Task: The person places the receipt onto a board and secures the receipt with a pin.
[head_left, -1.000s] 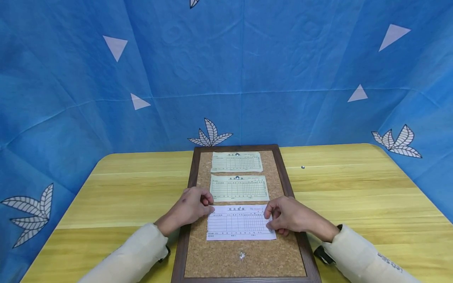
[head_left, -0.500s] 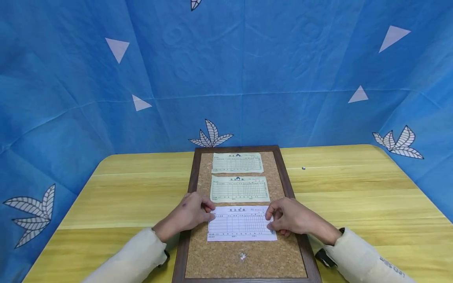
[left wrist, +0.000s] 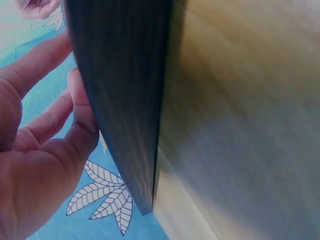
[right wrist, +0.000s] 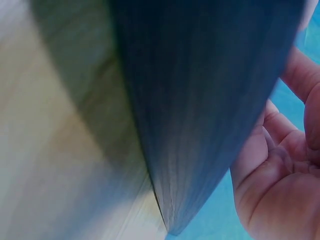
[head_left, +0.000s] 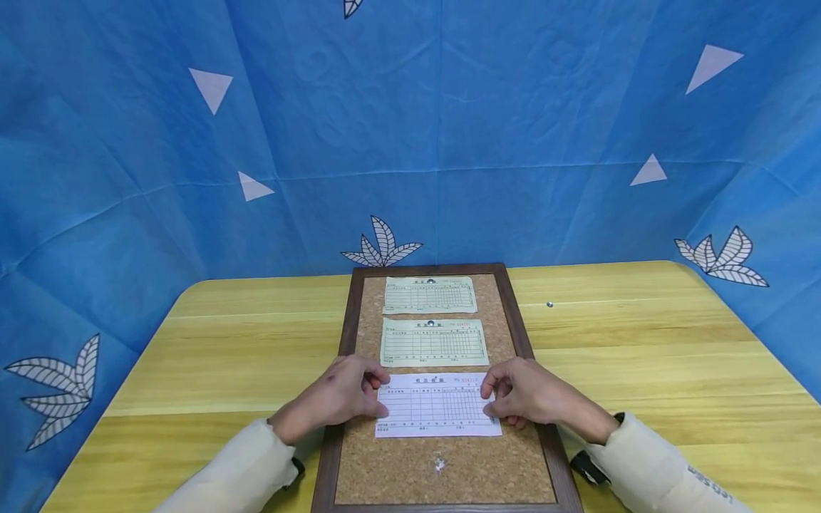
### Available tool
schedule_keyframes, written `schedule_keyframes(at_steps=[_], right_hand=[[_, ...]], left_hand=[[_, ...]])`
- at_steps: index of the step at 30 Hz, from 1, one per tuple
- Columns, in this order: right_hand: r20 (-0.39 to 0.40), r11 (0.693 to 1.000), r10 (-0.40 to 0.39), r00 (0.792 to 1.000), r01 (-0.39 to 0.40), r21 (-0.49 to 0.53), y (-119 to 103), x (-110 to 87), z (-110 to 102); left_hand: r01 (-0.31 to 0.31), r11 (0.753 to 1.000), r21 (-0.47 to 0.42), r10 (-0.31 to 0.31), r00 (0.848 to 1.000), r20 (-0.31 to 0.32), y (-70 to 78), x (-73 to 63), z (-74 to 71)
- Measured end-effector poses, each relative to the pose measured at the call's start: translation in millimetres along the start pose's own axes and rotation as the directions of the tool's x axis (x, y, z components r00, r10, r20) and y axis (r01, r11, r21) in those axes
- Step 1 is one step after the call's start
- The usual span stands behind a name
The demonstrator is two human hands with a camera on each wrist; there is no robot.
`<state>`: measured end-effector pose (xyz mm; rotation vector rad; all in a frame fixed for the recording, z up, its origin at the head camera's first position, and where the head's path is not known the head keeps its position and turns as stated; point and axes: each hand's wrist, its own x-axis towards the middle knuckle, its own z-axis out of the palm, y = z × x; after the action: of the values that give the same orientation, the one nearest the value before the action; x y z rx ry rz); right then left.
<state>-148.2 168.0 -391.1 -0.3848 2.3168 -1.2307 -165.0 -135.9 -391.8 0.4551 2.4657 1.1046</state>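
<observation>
A white receipt slip (head_left: 430, 406) lies flat on a cork board (head_left: 385, 470) with a dark wooden frame. Near the slip's top middle is a small dark speck. At its left edge my left hand (head_left: 349, 388) rests thumb and index fingertips on the paper, spread apart. My right hand (head_left: 532, 392) touches the right edge with index finger and thumb. In the left wrist view, bent fingers (left wrist: 82, 115) reach over the frame's side (left wrist: 120, 90); the slip is hidden there. The frame also hides it in the right wrist view, beside my fingers (right wrist: 252, 152).
Two pale green receipt slips, one in the middle (head_left: 432, 345) and one at the top (head_left: 430, 298), are each held by a thumbtack. A loose tack (head_left: 549, 304) lies on the wooden table (head_left: 609, 342). A small whitish cluster (head_left: 439, 464) sits low on the cork.
My left thumb has slid down along the slip's left edge, away from the index finger. The right hand stays at the right edge, and the slip has barely moved.
</observation>
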Motion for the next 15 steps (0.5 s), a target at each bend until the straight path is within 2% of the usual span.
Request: schedule_keyframes(at_steps=[10, 15], right_hand=[[0.017, 1.0, 0.005, 1.0, -0.006, 0.007, 0.9, -0.1, -2.0], [0.014, 1.0, 0.012, 1.0, -0.012, 0.001, 1.5, 0.1, -2.8]], left_hand=[[-0.017, 1.0, -0.015, 0.017, 1.0, 0.013, -4.9, -2.0, -0.6], [0.001, 1.0, -0.024, -0.001, 1.0, 0.024, -4.8, -1.6, -0.9]])
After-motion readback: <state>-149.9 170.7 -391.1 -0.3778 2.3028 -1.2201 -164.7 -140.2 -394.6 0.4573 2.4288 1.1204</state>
